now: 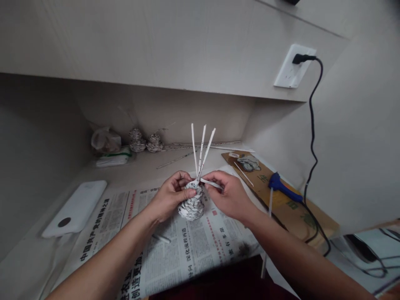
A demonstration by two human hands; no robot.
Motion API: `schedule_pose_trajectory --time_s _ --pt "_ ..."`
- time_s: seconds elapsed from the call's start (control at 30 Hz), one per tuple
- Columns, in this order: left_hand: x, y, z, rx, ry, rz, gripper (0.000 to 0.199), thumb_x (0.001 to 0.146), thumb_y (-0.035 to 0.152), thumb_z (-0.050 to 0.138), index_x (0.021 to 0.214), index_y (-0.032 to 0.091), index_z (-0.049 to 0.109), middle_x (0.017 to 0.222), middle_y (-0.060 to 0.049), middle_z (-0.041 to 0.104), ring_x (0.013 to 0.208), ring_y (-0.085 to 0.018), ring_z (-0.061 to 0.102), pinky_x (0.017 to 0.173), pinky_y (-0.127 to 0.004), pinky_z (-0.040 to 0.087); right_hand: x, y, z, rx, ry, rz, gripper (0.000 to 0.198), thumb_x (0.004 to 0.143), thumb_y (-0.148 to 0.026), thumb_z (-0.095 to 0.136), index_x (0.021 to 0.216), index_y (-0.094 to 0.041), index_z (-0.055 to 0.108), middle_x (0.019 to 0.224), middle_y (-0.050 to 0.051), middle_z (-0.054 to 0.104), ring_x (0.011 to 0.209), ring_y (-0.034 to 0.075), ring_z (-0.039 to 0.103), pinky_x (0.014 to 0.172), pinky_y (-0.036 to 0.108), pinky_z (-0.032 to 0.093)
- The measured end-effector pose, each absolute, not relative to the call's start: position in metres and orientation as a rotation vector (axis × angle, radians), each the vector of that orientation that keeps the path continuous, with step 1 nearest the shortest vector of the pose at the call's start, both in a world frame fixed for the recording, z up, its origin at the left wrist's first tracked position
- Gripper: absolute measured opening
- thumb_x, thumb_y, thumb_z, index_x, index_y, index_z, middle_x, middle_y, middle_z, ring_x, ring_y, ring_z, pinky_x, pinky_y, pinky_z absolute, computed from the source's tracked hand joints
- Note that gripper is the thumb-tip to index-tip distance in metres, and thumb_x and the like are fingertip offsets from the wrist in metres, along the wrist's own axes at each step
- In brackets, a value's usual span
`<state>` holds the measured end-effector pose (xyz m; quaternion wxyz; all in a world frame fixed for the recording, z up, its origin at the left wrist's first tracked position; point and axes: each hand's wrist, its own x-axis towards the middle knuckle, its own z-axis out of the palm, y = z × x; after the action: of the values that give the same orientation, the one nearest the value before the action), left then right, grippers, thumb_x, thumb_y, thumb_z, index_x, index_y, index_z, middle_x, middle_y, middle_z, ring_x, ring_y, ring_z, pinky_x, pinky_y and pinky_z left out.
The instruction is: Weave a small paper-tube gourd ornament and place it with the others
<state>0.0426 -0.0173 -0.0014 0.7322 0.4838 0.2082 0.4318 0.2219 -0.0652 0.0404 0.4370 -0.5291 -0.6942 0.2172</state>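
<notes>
A small gourd-shaped piece woven from rolled paper strips (191, 207) is held upright above the newspaper (175, 254). My left hand (175, 193) wraps round its upper part, thumb pressed on the front. Three white paper sticks (201, 152) rise from its narrow top. Beside that top, my right hand (226, 193) pinches a white paper strip (212, 183) between thumb and fingers. The strip runs from the neck of the woven piece toward the right palm, where its far end is partly covered by the fingers.
A blue hot glue gun (284, 187) lies on cardboard (300, 221) at right, its black cord (312, 137) running to a wall socket (293, 68). A white power bank (75, 208) lies left. Woven gourds (137, 141), a plastic bag (105, 139) and loose paper sticks (178, 158) stand behind.
</notes>
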Motion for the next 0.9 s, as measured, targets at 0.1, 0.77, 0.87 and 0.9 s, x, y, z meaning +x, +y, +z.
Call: schedule_pose_trajectory --time_s 0.1,0.77,0.87,0.9 --pt "0.045 -0.018 -0.002 1.056 0.481 0.994 0.037 0.065 0.018 0.080 0.089 0.020 0.052 0.086 0.001 0.064 0.072 -0.011 0.061 0.068 -0.024 0.047 0.215 -0.066 0.037 -1.320 -1.677 0.492 0.017 0.079 -0.024 0.060 0.094 -0.023 0.068 0.094 0.004 0.070 0.087 0.019 0.065 0.072 0.031 0.053" --pt "0.055 -0.024 -0.010 1.395 0.748 1.465 0.038 0.061 0.018 0.082 0.089 0.022 0.055 0.100 -0.004 0.063 0.097 -0.020 0.058 0.088 -0.031 0.042 0.191 -0.045 0.023 -1.264 -1.371 0.535 0.015 0.074 -0.032 0.068 0.067 -0.018 0.068 0.070 0.002 0.068 0.068 0.017 0.063 0.065 0.027 0.049" --pt "0.053 -0.025 -0.013 1.536 0.881 1.523 0.033 0.064 0.020 0.079 0.088 0.023 0.056 0.103 -0.004 0.062 0.097 -0.021 0.057 0.089 -0.031 0.040 0.186 -0.041 0.014 -1.258 -1.355 0.514 0.016 0.076 -0.033 0.066 0.067 -0.019 0.066 0.069 0.002 0.066 0.067 0.017 0.062 0.063 0.026 0.048" --pt "0.053 -0.025 -0.014 1.601 0.922 1.521 0.031 0.066 0.021 0.078 0.088 0.023 0.057 0.104 -0.004 0.062 0.097 -0.022 0.057 0.089 -0.032 0.039 0.185 -0.039 0.011 -1.255 -1.358 0.498 0.016 0.076 -0.032 0.065 0.067 -0.019 0.065 0.069 0.001 0.066 0.068 0.017 0.062 0.063 0.026 0.048"
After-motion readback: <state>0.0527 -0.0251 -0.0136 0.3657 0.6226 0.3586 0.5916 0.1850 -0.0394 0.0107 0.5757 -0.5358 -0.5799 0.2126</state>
